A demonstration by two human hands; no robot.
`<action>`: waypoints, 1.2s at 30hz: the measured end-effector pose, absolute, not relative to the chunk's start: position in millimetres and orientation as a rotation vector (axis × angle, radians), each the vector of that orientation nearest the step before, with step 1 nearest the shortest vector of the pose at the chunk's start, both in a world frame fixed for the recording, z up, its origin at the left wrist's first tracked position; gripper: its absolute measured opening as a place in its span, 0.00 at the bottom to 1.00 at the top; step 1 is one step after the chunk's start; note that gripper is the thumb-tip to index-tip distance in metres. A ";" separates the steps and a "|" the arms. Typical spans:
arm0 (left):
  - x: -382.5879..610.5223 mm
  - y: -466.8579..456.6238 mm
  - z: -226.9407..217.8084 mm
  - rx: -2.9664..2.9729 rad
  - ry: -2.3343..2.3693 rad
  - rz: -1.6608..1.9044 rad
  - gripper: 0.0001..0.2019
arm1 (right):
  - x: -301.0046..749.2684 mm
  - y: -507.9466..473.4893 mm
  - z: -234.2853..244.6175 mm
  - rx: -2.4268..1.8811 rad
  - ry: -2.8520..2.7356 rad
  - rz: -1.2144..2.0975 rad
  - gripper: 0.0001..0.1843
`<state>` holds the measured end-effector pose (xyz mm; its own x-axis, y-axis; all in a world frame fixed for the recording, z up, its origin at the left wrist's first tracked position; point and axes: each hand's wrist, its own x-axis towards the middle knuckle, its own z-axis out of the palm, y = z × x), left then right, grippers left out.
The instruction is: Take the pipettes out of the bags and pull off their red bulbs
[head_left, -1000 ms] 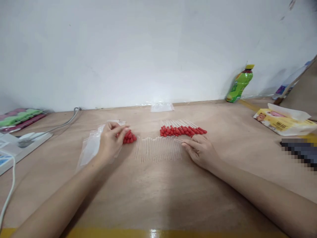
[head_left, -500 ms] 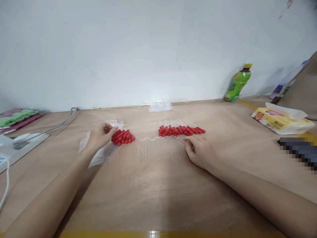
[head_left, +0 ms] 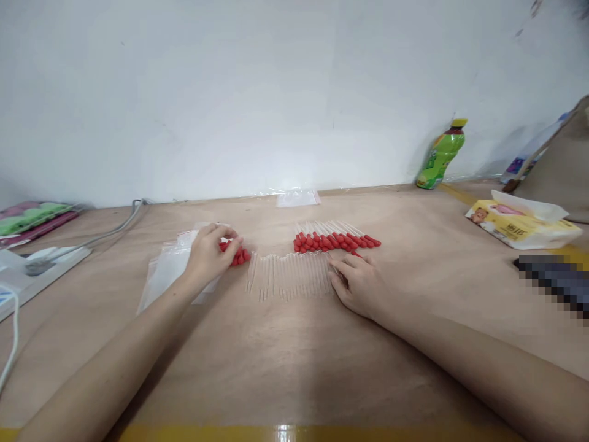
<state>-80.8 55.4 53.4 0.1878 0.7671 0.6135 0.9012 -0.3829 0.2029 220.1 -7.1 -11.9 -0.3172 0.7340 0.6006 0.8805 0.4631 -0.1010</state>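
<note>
My left hand is over a small pile of red bulb-shaped tips, fingers curled and closed. What it pinches, if anything, is hidden. Clear thin tubes lie side by side in a row on the table between my hands. At the right end of that row rests my right hand, its thumb and fingertips drawn together by the last tubes. A bit of red shows just behind its fingers, and whatever they grip is too small to tell. Further back lie several red-tipped white sticks, tips toward me.
Clear plastic bags lie under and beside my left forearm. A power strip with cables is at left. On the right are a green bottle, a yellow tissue pack and a blurred dark phone-like object.
My left hand has moved right, onto the red pile, and now covers much of it. My right hand has shifted slightly left to the end of the tube row.
</note>
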 end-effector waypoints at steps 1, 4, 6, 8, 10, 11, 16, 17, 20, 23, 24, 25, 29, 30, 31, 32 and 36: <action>-72.7 55.4 50.7 -2.322 -1.568 -0.932 0.08 | 219.4 -7.2 -11.4 -1.335 -2.133 -0.333 0.09; -44.7 57.2 43.9 -2.497 -1.494 -0.844 0.09 | 218.0 -8.5 -8.7 -1.347 -2.144 -0.339 0.11; -24.9 60.1 42.1 -2.587 -1.465 -0.821 0.10 | 217.6 -9.8 -6.4 -1.348 -2.163 -0.333 0.13; -6.2 64.7 42.4 -2.636 -1.516 -0.802 0.11 | 217.5 -10.7 -4.7 -1.335 -2.181 -0.319 0.14; 9.9 70.6 43.8 -2.638 -1.664 -0.777 0.14 | 217.6 -10.7 -4.3 -1.318 -2.192 -0.296 0.15; 16.7 74.0 44.4 -2.626 -1.750 -0.760 0.15 | 217.8 -10.5 -4.6 -1.315 -2.193 -0.285 0.15; 38.5 88.7 44.3 -2.562 -2.033 -0.669 0.21 | 219.1 -8.3 -8.1 -1.327 -2.187 -0.268 0.17; 41.0 90.7 43.9 -2.554 -2.070 -0.651 0.22 | 219.2 -8.1 -8.4 -1.326 -2.183 -0.271 0.17; 46.0 94.5 43.7 -2.542 -2.155 -0.615 0.19 | 219.0 -8.3 -8.4 -1.321 -2.167 -0.281 0.17; 47.8 96.1 45.9 -2.539 -2.204 -0.627 0.15 | 218.7 -8.8 -8.0 -1.329 -2.167 -0.267 0.17; 47.3 95.8 47.3 -2.538 -2.211 -0.643 0.15 | 218.9 -8.7 -8.2 -1.333 -2.170 -0.255 0.17; 46.1 94.6 49.1 -2.536 -2.213 -0.665 0.15 | 219.1 -8.4 -8.5 -1.337 -2.170 -0.242 0.17; 30.9 76.9 55.6 -2.546 -2.154 -0.803 0.14 | 221.1 -5.4 -10.5 -1.297 -2.104 -0.204 0.18; 24.0 68.9 55.7 -2.561 -2.105 -0.841 0.14 | 221.6 -4.7 -10.6 -1.272 -2.063 -0.202 0.19; 16.0 59.9 54.5 -2.575 -2.054 -0.873 0.14 | 222.1 -4.2 -10.2 -1.239 -2.021 -0.199 0.21; 7.1 50.4 52.1 -2.588 -1.970 -0.908 0.12 | 222.4 -3.9 -9.3 -1.201 -1.982 -0.197 0.24; -27.3 16.9 34.4 -2.637 -1.178 -0.911 0.08 | 221.8 -6.4 -3.1 -1.004 -1.982 -0.203 0.33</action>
<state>-27.3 16.9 34.4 0.5181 0.6413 0.5660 0.7093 -0.6920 0.1347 221.8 -6.4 -3.1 -0.2865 0.5731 0.7677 0.7168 0.6599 -0.2252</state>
